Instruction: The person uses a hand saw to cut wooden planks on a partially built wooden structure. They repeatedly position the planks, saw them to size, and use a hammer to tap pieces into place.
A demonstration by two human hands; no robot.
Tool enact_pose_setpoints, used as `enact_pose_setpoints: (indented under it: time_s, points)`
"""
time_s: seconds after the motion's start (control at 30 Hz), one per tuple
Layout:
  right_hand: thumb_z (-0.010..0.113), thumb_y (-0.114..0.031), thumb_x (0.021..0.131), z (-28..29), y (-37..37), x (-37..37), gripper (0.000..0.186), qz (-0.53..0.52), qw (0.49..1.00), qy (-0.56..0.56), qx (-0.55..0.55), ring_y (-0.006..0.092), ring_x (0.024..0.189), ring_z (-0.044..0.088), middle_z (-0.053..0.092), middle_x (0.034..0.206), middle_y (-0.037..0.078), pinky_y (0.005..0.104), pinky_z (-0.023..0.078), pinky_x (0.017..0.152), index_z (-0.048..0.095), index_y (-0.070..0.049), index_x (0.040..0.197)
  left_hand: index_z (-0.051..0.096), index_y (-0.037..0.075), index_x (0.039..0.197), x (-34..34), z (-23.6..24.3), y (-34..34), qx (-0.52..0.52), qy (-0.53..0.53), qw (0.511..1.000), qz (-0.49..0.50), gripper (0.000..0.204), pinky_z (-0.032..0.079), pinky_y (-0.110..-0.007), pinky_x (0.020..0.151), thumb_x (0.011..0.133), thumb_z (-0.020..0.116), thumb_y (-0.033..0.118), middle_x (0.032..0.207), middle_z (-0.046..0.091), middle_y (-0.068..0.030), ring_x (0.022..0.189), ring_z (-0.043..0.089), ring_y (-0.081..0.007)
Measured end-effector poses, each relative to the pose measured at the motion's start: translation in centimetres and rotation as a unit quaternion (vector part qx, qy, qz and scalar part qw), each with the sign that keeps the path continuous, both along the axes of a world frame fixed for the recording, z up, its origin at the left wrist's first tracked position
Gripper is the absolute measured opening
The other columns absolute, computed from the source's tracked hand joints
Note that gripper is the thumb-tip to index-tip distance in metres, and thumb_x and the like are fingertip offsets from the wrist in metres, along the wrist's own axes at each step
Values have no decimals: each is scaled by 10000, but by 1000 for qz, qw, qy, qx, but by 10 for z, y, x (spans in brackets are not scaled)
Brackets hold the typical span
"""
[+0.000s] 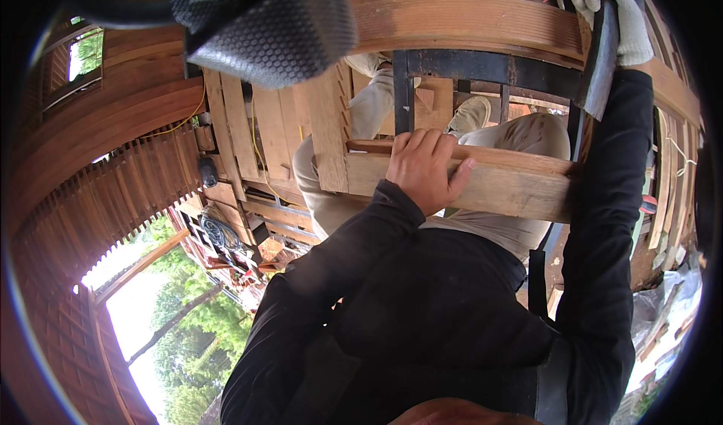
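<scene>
My bare left hand [429,165] is closed over the upper edge of a wooden board [520,188] that lies across my lap. Its fingers bend over the edge, and the thumb points to the right along the near face. My right arm reaches far forward at the right. The right hand [619,18], in a white work glove, is closed around a dark grey, slightly curved flat bar [600,67] whose exact kind I cannot make out. That bar's lower end hangs near the black metal frame.
A curved-looking wooden beam [467,22] crosses ahead, above a black metal frame [489,71]. An upright notched board [325,135] stands left of my left hand. Slatted wood and a coiled cable [218,233] lie farther left. Clear plastic sheeting [666,312] is at the lower right.
</scene>
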State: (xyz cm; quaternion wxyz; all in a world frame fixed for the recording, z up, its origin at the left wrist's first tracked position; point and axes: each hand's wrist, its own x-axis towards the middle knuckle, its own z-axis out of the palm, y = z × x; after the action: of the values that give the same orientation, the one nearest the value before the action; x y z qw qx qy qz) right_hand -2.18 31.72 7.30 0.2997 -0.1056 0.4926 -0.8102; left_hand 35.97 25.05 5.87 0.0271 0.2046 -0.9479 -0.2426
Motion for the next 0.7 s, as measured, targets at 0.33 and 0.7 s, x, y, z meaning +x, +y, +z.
enact_pose_setpoints:
  time_s: [0.33, 0.7]
  points:
    - [615, -162, 976, 11, -6, 4, 209, -15, 1000, 1, -1, 181, 538, 569, 581, 679, 45, 355, 540, 560, 643, 1, 1104, 709, 91, 1174, 2, 6, 2, -6, 49, 998, -38, 383, 451, -449, 926, 894, 751, 349, 1000, 662, -81, 966, 624, -289]
    - [570, -132, 1065, -34, 0, -38, 176, 87, 991, -90, -50, 213, 707, 615, 635, 867, 99, 411, 599, 839, 586, 6, 1173, 671, 42, 1089, 3, -4, 4, -40, 9, 999, -15, 371, 446, -458, 901, 927, 704, 374, 979, 658, -112, 963, 618, -316]
